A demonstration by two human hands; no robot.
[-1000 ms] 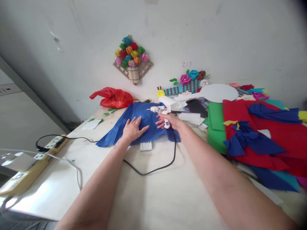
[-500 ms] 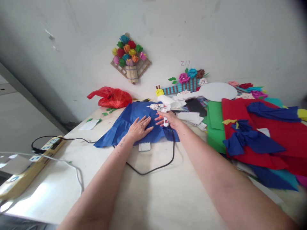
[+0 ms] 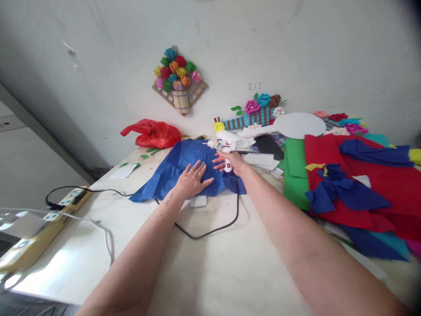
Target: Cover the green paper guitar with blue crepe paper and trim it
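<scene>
A crumpled sheet of blue paper lies on the white table near the far wall. My left hand rests flat on it, fingers spread. My right hand grips the handle of a white hot glue gun, whose nozzle points left over the blue paper's far edge. The gun's black cord loops back across the table towards me. A small white piece peeks out under the paper's near edge.
A power strip with cables sits at the left edge. A red plastic bag lies by the wall. Red, green and blue paper sheets cover the right side. Paper-flower crafts hang on the wall.
My left hand has slid a little to the right on the blue paper, closer to my right hand. The glue gun has barely shifted.
</scene>
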